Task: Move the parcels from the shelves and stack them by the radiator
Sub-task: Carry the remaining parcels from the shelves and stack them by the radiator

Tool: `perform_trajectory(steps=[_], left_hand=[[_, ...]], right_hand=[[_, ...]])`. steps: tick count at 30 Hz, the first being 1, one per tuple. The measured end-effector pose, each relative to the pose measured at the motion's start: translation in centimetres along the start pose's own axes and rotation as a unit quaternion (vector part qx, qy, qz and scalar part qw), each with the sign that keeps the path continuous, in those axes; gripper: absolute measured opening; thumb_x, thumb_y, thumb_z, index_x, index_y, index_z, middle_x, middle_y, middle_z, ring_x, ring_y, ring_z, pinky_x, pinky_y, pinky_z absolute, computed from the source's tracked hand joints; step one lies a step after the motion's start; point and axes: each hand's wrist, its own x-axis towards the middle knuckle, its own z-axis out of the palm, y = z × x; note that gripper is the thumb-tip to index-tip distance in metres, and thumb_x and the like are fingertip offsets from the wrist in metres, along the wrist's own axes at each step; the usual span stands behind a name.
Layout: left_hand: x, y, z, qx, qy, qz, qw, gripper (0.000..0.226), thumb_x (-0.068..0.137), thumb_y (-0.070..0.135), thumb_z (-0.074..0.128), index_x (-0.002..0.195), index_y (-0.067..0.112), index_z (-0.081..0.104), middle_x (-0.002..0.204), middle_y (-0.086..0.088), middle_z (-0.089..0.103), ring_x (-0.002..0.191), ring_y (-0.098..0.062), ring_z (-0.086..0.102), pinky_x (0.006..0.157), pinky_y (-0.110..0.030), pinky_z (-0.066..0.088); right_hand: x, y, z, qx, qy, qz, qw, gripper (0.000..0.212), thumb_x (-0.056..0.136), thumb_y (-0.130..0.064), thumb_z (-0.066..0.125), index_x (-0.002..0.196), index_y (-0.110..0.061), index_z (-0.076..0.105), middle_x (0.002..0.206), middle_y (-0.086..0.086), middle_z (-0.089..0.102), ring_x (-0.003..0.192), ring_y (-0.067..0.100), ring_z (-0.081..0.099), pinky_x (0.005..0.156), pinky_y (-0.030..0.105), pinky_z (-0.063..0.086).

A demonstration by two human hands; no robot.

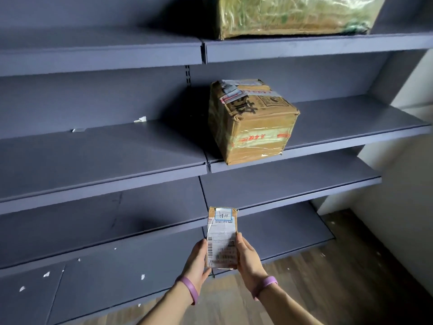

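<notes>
Grey-blue metal shelving [93, 160], two bays wide, with four shelf levels in view above a wooden floor [328, 277]. The uppermost visible shelf of the right bay carries a large parcel [293, 15] wrapped in glossy film, cut off by the top edge of the view. One level down, a taped cardboard carton [253, 123] stands at the left end of the right bay, just beside the joint between bays; it is turned corner-on to the viewer, taped top upward, its near bottom corner at the shelf's front lip. The small parcel [222, 238], a flat oblong packet, is off the shelves and held in the air in front of the lower levels. Its long axis runs away from the person, its labelled face is towards the camera, and its blue-bordered sticker lies at the far end. The left hand [196, 261] and right hand [249, 261] grip it by its opposite long edges near the near end, thumbs along the sides, fingers passing behind and out of sight; both forearms reach up from the bottom of the view. Each wrist wears a purple band [189, 289]. White paper scraps [140, 119] lie on the left-bay shelves
</notes>
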Motion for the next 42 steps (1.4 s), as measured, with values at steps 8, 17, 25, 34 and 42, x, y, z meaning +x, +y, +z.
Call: perform_trajectory(steps=[8, 17, 25, 34, 42], left_hand=[[1.9, 0.5, 8.5, 0.111, -0.142, 0.001, 0.984, 0.037, 0.103, 0.042, 0.036, 0.102, 0.024, 0.068, 0.082, 0.018, 0.076, 0.074, 0.004, 0.07, 0.057, -0.011, 0.05], [-0.6, -2.8, 21.4, 0.31, -0.319, 0.022, 0.895, 0.054, 0.099, 0.054, 0.039, 0.132, 0.017, 0.061, 0.131, -0.003, 0.063, 0.126, -0.025, 0.055, 0.113, -0.044, 0.036], [-8.9, -9.8, 31.0, 0.308, -0.447, -0.057, 0.838, 0.044, 0.104, 0.042, 0.036, 0.127, 0.013, 0.059, 0.124, -0.009, 0.067, 0.12, -0.024, 0.059, 0.113, -0.043, 0.037], [-16.3, -15.8, 38.5, 0.34, -0.517, -0.066, 0.783, 0.04, 0.107, 0.029, 0.031, 0.119, 0.008, 0.063, 0.112, -0.013, 0.071, 0.097, -0.019, 0.067, 0.072, -0.024, 0.052], [-20.0, -19.8, 44.5, 0.369, -0.516, -0.047, 0.772, 0.035, 0.107, 0.029, 0.031, 0.115, 0.014, 0.062, 0.109, -0.007, 0.072, 0.098, -0.017, 0.069, 0.07, -0.024, 0.055]], right_hand=[[-2.2, -1.9, -6.7, 0.07, 0.162, -0.058, 0.983, 0.04, 0.104, -0.041, 0.036, 0.121, -0.019, 0.065, 0.112, 0.004, 0.074, 0.105, 0.023, 0.07, 0.09, 0.04, 0.055], [-11.0, -1.9, -16.2, 0.192, 0.347, -0.115, 0.911, 0.041, 0.105, -0.04, 0.033, 0.118, -0.019, 0.065, 0.112, 0.004, 0.074, 0.104, 0.024, 0.071, 0.092, 0.042, 0.055], [-21.6, -0.1, -23.4, 0.252, 0.495, -0.151, 0.818, 0.042, 0.106, -0.035, 0.033, 0.12, -0.01, 0.065, 0.116, 0.013, 0.071, 0.11, 0.03, 0.066, 0.104, 0.048, 0.047], [-29.7, 2.9, -31.7, 0.265, 0.553, -0.162, 0.773, 0.041, 0.105, -0.036, 0.036, 0.107, -0.014, 0.071, 0.101, 0.005, 0.077, 0.094, 0.021, 0.073, 0.081, 0.035, 0.057], [-34.1, 4.4, -39.2, 0.255, 0.538, -0.161, 0.787, 0.041, 0.102, -0.042, 0.04, 0.107, -0.018, 0.072, 0.103, 0.002, 0.077, 0.097, 0.019, 0.073, 0.085, 0.036, 0.055]])
